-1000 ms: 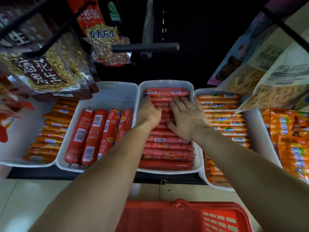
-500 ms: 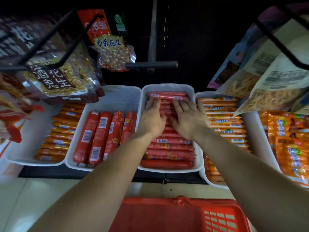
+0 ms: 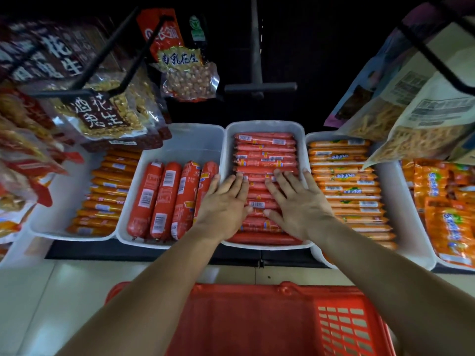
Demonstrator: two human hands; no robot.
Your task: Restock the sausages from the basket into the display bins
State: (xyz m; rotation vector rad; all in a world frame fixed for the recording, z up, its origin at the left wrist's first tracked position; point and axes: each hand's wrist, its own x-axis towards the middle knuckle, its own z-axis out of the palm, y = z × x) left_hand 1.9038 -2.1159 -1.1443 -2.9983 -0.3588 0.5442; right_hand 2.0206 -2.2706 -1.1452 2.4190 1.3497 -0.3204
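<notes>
Thin red sausages [image 3: 264, 152] lie crosswise in rows, filling the middle white bin [image 3: 264, 124]. My left hand [image 3: 223, 206] lies flat on the sausages at the bin's left side, fingers straight, holding nothing. My right hand [image 3: 295, 204] lies flat on them at the right side, fingers spread. The red plastic basket [image 3: 257, 322] sits on the floor below my arms; what is inside it cannot be seen.
A white bin [image 3: 180, 140] to the left holds thick red sausages [image 3: 164, 199]. Orange sausages fill the far-left bin [image 3: 102, 196] and the right bin [image 3: 344, 191]. Orange packs [image 3: 447, 201] lie far right. Hanging peanut bags [image 3: 102, 116] and snack bags [image 3: 411, 119] overhang the bins.
Both flat hands have slid from the far part of the middle bin back toward its near part, across the sausages. The view has shifted down a little.
</notes>
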